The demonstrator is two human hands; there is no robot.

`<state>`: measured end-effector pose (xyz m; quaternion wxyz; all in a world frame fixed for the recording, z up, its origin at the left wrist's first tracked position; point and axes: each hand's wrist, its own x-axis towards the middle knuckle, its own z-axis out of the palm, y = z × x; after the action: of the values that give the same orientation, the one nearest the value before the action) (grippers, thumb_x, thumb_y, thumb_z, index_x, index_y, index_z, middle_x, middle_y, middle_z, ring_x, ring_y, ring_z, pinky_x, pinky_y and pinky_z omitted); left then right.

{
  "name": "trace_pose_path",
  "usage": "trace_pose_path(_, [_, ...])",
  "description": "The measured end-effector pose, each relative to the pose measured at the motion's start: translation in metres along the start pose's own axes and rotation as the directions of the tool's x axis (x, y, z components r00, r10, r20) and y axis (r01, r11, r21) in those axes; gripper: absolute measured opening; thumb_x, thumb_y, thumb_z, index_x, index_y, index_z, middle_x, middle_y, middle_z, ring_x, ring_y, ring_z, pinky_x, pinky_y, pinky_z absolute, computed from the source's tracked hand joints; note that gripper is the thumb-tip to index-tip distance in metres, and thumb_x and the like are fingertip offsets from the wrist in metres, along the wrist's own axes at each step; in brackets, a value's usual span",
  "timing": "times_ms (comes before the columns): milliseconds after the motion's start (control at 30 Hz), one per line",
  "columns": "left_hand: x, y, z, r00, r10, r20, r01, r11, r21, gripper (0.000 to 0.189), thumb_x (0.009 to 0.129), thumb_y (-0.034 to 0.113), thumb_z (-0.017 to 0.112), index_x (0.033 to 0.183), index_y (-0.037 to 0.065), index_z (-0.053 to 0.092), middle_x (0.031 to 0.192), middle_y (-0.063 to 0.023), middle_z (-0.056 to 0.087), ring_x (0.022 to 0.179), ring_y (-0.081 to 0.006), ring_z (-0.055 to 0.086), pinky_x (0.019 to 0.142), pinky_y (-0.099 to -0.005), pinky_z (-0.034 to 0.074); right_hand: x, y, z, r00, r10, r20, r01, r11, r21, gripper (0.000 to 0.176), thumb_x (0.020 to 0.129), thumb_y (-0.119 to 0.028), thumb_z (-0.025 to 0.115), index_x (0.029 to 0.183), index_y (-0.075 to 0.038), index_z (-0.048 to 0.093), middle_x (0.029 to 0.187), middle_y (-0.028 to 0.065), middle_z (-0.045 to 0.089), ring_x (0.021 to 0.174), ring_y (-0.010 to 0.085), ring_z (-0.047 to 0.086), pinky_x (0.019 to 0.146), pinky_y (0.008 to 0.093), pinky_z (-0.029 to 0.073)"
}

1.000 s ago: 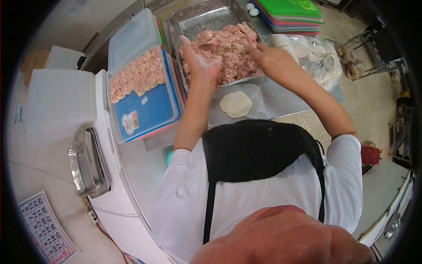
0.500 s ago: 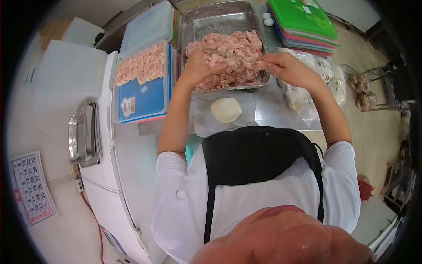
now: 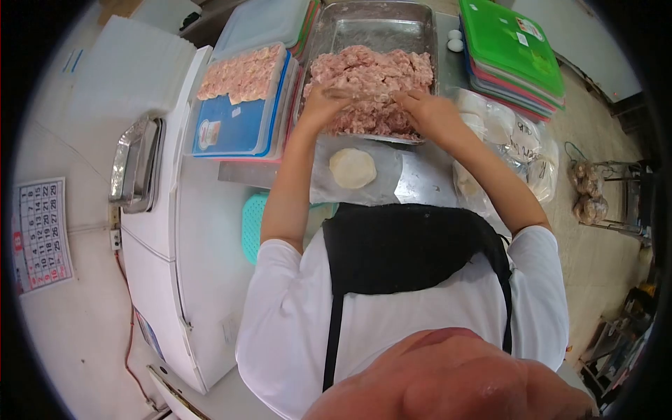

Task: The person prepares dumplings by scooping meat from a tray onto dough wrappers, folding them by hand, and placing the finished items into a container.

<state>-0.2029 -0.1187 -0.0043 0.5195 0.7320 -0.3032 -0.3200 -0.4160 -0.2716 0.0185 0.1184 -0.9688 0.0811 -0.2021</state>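
A deep metal tray (image 3: 381,31) holds a large mound of raw ground meat (image 3: 371,66). Over the near part of the meat, my left hand (image 3: 325,105) reaches in from the left with its fingers curled. My right hand (image 3: 428,113) faces it from the right, its fingers bent together. Something narrow and meat-coloured seems to span the gap between them; I cannot make out what it is. Closer to me, a round, pale dough wrapper (image 3: 353,169) lies on a clear plastic sheet (image 3: 318,183).
Left of the tray, rows of filled, meat-coloured pieces (image 3: 241,73) sit on a stack of blue-topped containers (image 3: 231,129). Stacked green-topped lids (image 3: 514,45), two white eggs (image 3: 455,42) and plastic-wrapped white packs (image 3: 514,133) stand on the right. A turquoise basket (image 3: 253,227) is below the table edge.
My hands have come closer together and lower over the near side of the meat. The narrow thing between them shows less clearly. The view has shifted, revealing more of the turquoise basket.
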Motion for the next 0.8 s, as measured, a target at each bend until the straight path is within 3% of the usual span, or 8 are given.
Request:
trace_pose_path(100, [-0.014,0.011,-0.003,0.99,0.12,-0.072,-0.082,0.915,0.396,0.067,0.073,0.024,0.073,0.13,0.002,0.046,0.119,-0.0204,0.058,0.113,-0.0317,0.054,0.096,-0.0365,0.041,-0.004,0.045,0.026,0.955,0.176,0.237,-0.156,0.983,-0.102,0.029,0.088,-0.021,0.054,0.115,-0.011,0.058,0.099,0.016,0.064,0.085,0.0348,0.062,0.073,0.0424,0.049])
trace_pose_path(200, [-0.022,0.014,-0.022,0.942,0.325,0.085,-0.335,0.891,0.305,0.064,0.073,0.022,0.074,0.128,0.003,0.047,0.123,-0.0191,0.055,0.117,-0.0301,0.051,0.097,-0.0366,0.041,-0.01,0.051,-0.007,0.894,0.23,0.384,-0.236,0.971,-0.033,0.028,0.09,-0.022,0.053,0.111,-0.005,0.062,0.103,0.0191,0.064,0.09,0.0349,0.062,0.077,0.0402,0.049])
trace_pose_path(333, [-0.049,0.061,-0.021,0.873,0.465,0.149,-0.488,0.814,0.316,0.049,0.073,0.019,0.073,0.116,0.003,0.056,0.113,-0.0155,0.06,0.111,-0.0275,0.055,0.095,-0.0355,0.042,-0.016,0.011,-0.057,0.961,0.184,0.209,-0.27,0.793,0.546,0.033,0.09,-0.023,0.056,0.111,0.002,0.061,0.106,0.0216,0.063,0.094,0.0356,0.061,0.081,0.0382,0.048])
trace_pose_path(433, [-0.054,0.079,-0.025,0.847,0.397,0.353,-0.498,0.826,0.264,0.04,0.072,0.014,0.072,0.108,0.003,0.061,0.106,-0.0117,0.063,0.103,-0.0228,0.058,0.092,-0.033,0.043,-0.013,-0.027,-0.031,0.998,0.016,0.053,-0.041,0.858,0.512,0.027,0.09,-0.03,0.056,0.104,-0.009,0.067,0.092,0.0177,0.065,0.082,0.0363,0.061,0.073,0.043,0.048])
trace_pose_path(500, [-0.051,0.08,-0.031,0.864,0.306,0.401,-0.43,0.861,0.27,0.034,0.071,0.009,0.071,0.103,0.003,0.063,0.1,-0.0081,0.064,0.097,-0.0187,0.058,0.089,-0.0317,0.044,-0.004,-0.028,-0.051,0.994,0.01,0.107,-0.044,0.944,0.326,0.028,0.089,-0.026,0.057,0.106,-0.005,0.065,0.098,0.0169,0.064,0.085,0.0357,0.061,0.074,0.0401,0.049])
trace_pose_path(600, [-0.052,0.061,-0.041,0.833,0.538,0.129,-0.545,0.758,0.359,0.033,0.07,0.012,0.074,0.099,0.004,0.062,0.093,-0.0066,0.063,0.089,-0.0186,0.058,0.084,-0.0325,0.045,0.002,-0.059,-0.078,0.998,0.063,0.009,-0.063,0.998,-0.002,0.025,0.087,-0.022,0.058,0.107,-0.008,0.064,0.095,0.0128,0.064,0.082,0.034,0.061,0.07,0.0408,0.048])
trace_pose_path(700, [-0.044,0.066,-0.074,0.879,0.353,0.321,-0.453,0.83,0.327,0.039,0.07,0.02,0.076,0.101,0.004,0.061,0.097,-0.0074,0.06,0.089,-0.0201,0.057,0.082,-0.0351,0.046,0.011,-0.101,-0.071,0.999,0.018,-0.044,-0.021,0.997,-0.08,0.025,0.086,-0.021,0.058,0.107,-0.009,0.063,0.088,0.0114,0.062,0.079,0.0325,0.06,0.068,0.0414,0.047])
trace_pose_path(800, [-0.059,0.069,-0.101,0.866,0.446,0.227,-0.501,0.773,0.389,0.042,0.071,0.022,0.077,0.105,0.003,0.061,0.101,-0.0074,0.061,0.089,-0.0206,0.058,0.082,-0.0355,0.047,0.029,-0.114,-0.086,0.998,0.064,-0.002,-0.064,0.995,-0.082,0.025,0.087,-0.021,0.057,0.107,-0.008,0.063,0.092,0.0123,0.063,0.081,0.0335,0.06,0.07,0.0413,0.047])
